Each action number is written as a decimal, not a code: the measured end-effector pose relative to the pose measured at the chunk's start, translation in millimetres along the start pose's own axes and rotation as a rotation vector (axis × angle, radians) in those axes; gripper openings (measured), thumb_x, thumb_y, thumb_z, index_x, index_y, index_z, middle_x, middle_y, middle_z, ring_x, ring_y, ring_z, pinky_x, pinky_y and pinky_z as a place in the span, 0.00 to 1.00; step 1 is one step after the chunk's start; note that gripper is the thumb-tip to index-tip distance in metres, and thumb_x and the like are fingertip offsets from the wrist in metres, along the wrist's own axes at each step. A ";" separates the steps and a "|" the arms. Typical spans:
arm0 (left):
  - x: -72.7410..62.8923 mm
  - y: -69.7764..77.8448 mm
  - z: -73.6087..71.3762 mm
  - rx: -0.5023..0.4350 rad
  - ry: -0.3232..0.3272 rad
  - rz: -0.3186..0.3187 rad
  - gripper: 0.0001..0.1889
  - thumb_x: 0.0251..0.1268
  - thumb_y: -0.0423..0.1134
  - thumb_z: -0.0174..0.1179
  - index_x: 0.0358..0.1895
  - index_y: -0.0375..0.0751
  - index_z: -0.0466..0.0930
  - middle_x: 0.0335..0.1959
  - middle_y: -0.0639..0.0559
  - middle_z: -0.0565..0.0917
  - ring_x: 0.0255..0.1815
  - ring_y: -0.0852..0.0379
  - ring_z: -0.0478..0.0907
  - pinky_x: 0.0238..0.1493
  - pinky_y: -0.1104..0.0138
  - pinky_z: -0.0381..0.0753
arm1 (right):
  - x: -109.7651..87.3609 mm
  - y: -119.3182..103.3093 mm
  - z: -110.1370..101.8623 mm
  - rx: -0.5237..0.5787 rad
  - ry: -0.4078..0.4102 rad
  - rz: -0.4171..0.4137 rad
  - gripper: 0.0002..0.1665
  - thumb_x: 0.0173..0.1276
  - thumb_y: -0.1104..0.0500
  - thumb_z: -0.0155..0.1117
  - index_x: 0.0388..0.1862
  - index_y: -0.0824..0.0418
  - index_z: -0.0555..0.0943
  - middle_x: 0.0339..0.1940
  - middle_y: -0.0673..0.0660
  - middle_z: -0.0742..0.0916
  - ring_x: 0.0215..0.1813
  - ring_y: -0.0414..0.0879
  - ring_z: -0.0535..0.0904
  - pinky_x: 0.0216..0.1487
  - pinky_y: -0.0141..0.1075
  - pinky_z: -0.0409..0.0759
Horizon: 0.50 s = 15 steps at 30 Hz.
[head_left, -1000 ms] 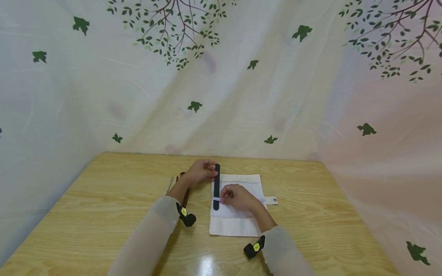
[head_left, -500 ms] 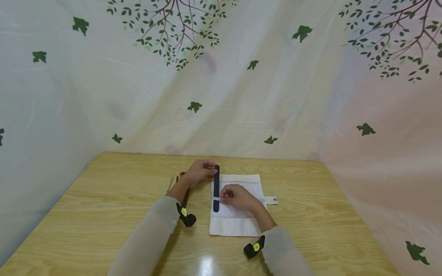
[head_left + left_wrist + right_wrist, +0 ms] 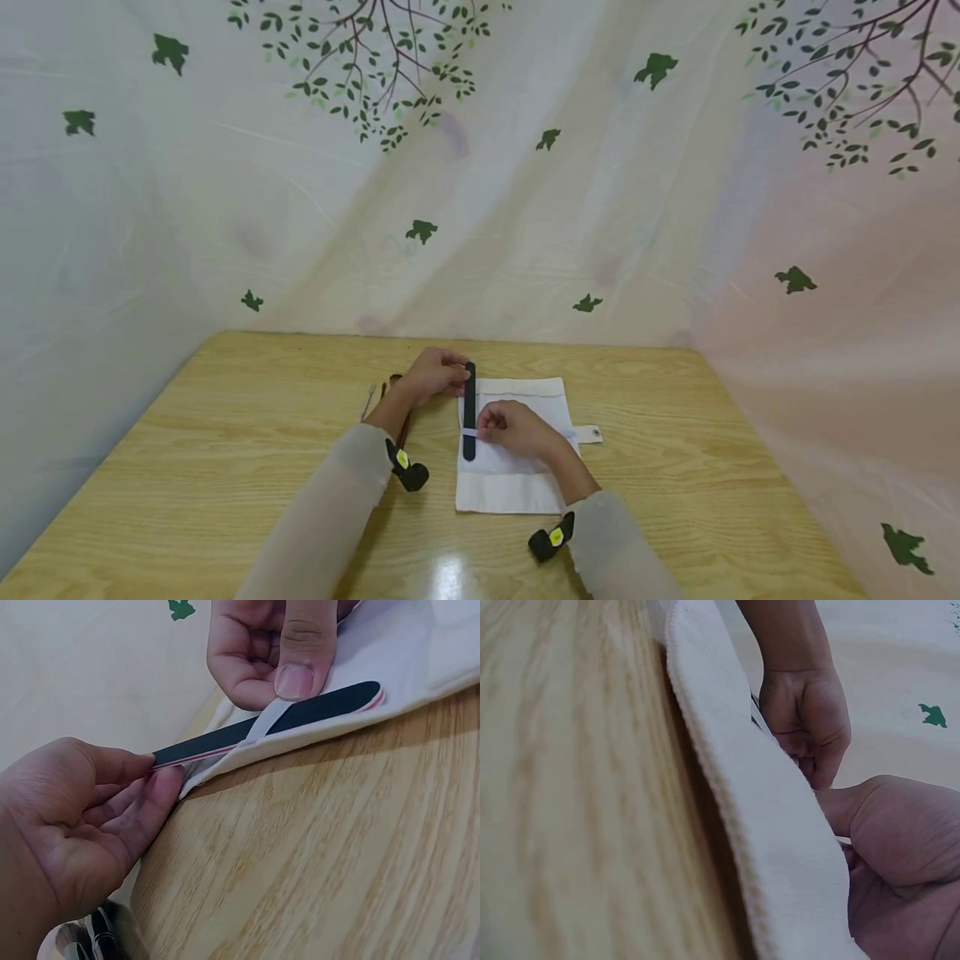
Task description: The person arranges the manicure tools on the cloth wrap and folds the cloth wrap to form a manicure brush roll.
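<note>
Over the last second the black nail file [image 3: 469,412] has slid slightly towards you through the white elastic strap [image 3: 268,721], so a little more of it lies on your side of the band; both hands have kept nearly the same places. Your left hand [image 3: 438,372] pinches the far end of the file between thumb and fingers, just beyond the edge of the white cloth wrap [image 3: 510,496]. Your right hand [image 3: 517,429], fingers curled in, pinches the strap beside the file with thumb and finger. The file lies along the wrap's left edge, its near end resting over the cloth. Passing under the band, it seems well threaded, with the strap likely snug enough to steady it. The snap tab [image 3: 590,434] sticks out on the right, and a thin metal tool [image 3: 368,402] lies beyond your left wrist.
</note>
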State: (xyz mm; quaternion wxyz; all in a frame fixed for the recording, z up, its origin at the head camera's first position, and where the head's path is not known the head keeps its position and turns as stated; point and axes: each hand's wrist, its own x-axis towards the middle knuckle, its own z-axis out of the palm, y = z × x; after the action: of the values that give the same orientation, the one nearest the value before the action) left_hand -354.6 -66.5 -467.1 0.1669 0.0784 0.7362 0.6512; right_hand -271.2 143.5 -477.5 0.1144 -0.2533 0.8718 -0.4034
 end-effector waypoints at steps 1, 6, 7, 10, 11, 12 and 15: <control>-0.4 0.2 -0.3 0.002 -0.002 -0.001 0.18 0.72 0.25 0.59 0.62 0.25 0.77 0.47 0.37 0.83 0.34 0.54 0.83 0.39 0.64 0.87 | -0.2 -0.1 -0.2 -0.002 -0.002 -0.001 0.08 0.72 0.69 0.62 0.37 0.57 0.83 0.31 0.46 0.83 0.37 0.40 0.77 0.43 0.33 0.75; -1.7 1.2 -1.2 0.015 -0.034 -0.004 0.18 0.73 0.25 0.59 0.63 0.25 0.76 0.50 0.35 0.84 0.34 0.53 0.85 0.40 0.62 0.87 | -1.4 -0.9 -1.1 -0.011 -0.007 -0.002 0.08 0.73 0.68 0.63 0.37 0.56 0.83 0.31 0.46 0.82 0.37 0.40 0.77 0.43 0.34 0.75; -1.7 1.3 -1.3 0.016 -0.039 -0.004 0.18 0.73 0.25 0.58 0.63 0.25 0.76 0.50 0.34 0.84 0.34 0.52 0.86 0.40 0.61 0.88 | -1.7 -1.0 -1.2 -0.012 -0.007 -0.001 0.08 0.73 0.68 0.63 0.37 0.56 0.83 0.31 0.46 0.82 0.37 0.41 0.77 0.43 0.34 0.75; -1.8 1.2 -1.1 0.017 -0.042 -0.006 0.16 0.73 0.26 0.59 0.61 0.26 0.78 0.48 0.35 0.85 0.35 0.51 0.86 0.41 0.60 0.88 | -2.4 -1.2 -1.4 -0.012 -0.008 -0.001 0.08 0.73 0.68 0.63 0.37 0.56 0.83 0.31 0.46 0.82 0.37 0.41 0.77 0.43 0.34 0.74; -1.8 1.0 -0.8 0.019 -0.038 -0.007 0.15 0.73 0.27 0.60 0.59 0.26 0.78 0.47 0.36 0.85 0.35 0.52 0.86 0.40 0.60 0.88 | -2.5 -1.0 -1.4 -0.011 -0.009 -0.001 0.08 0.73 0.68 0.63 0.37 0.56 0.83 0.31 0.46 0.82 0.37 0.41 0.76 0.43 0.34 0.74; -1.9 0.8 -0.5 0.021 -0.034 -0.008 0.14 0.73 0.28 0.60 0.58 0.26 0.79 0.46 0.37 0.85 0.35 0.52 0.86 0.40 0.61 0.88 | -2.6 -0.7 -1.3 -0.012 -0.010 -0.003 0.08 0.73 0.68 0.63 0.36 0.56 0.83 0.31 0.46 0.82 0.37 0.41 0.76 0.43 0.34 0.74; -2.6 -0.2 0.3 0.023 -0.019 -0.018 0.11 0.73 0.30 0.62 0.53 0.28 0.82 0.42 0.40 0.86 0.35 0.52 0.85 0.40 0.62 0.88 | -2.8 0.5 -1.1 -0.009 -0.015 -0.006 0.09 0.73 0.68 0.62 0.36 0.56 0.83 0.31 0.46 0.82 0.37 0.41 0.76 0.43 0.33 0.74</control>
State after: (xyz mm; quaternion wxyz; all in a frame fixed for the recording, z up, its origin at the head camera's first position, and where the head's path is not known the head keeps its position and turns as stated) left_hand -352.1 -67.1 -467.0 0.1789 0.0800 0.7428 0.6402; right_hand -269.4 145.9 -477.2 0.1185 -0.2592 0.8720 -0.3979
